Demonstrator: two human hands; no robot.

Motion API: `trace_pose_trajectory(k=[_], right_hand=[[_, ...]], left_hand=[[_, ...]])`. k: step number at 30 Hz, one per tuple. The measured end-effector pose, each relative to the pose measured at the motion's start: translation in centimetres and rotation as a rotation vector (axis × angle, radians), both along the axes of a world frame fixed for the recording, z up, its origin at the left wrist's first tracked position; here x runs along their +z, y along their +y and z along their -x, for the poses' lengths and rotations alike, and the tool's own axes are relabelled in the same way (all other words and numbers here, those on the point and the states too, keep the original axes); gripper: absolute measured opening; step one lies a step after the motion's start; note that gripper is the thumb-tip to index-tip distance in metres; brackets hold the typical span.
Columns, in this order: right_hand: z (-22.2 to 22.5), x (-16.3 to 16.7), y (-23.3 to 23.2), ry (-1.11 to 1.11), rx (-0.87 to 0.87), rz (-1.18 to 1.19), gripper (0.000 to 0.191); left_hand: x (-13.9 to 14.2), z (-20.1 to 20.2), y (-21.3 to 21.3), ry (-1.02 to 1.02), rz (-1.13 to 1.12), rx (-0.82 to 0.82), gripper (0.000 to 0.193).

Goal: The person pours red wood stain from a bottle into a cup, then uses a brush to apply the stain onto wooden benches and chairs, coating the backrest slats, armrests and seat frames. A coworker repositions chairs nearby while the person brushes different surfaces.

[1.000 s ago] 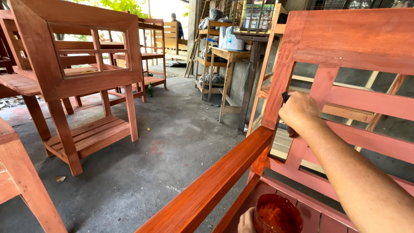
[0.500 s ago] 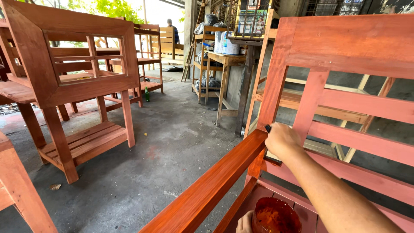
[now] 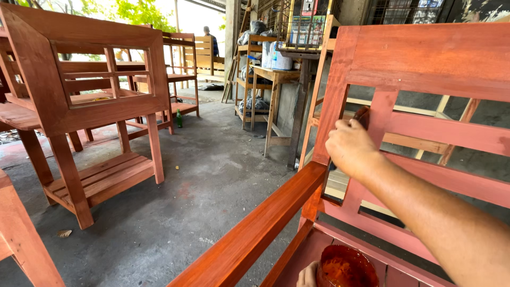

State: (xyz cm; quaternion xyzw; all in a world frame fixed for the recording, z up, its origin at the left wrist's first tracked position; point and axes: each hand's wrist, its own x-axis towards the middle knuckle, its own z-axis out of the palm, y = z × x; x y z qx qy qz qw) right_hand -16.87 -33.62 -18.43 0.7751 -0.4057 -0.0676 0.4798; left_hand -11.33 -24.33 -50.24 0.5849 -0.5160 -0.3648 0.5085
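Note:
My right hand [image 3: 350, 148] is closed around a paintbrush [image 3: 362, 114], whose dark bristles press against the inner side of a vertical slat in the backrest of a red-brown wooden bench [image 3: 425, 58]. My forearm reaches in from the lower right. At the bottom edge, the fingers of my left hand [image 3: 307, 276] grip a small round container of red-brown stain [image 3: 344, 266], held above the bench seat. The bench's armrest [image 3: 255, 228] runs diagonally toward me, glossy and orange-brown.
A stained wooden frame with a low slatted shelf [image 3: 90, 106] stands at left on the grey concrete floor [image 3: 202, 196]. More wooden furniture and a cluttered small table [image 3: 273, 74] stand behind. A person [image 3: 211, 40] is far off at the back.
My right hand dropped along the slat toward the armrest, then rose again to mid-slat height with the brush. My left hand and the container stayed at the bottom edge.

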Motion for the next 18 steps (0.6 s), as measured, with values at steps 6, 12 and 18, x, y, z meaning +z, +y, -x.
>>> trace_pose_trajectory(k=[6, 12, 18], right_hand=[[0.7, -2.8, -2.4, -0.180, 0.041, -0.241, 0.013], [0.5, 3.1, -3.3, -0.275, 0.079, 0.023, 0.012], [0.0, 4.0, -2.7, -0.175, 0.045, 0.090, 0.012]], left_hand=[[0.1, 0.6, -0.3, 0.008, 0.010, -0.008, 0.107], [2.5, 0.8, -0.4, 0.004, 0.034, -0.018, 0.112], [7.7, 1.4, 1.0, -0.003, 0.169, 0.014, 0.121]])
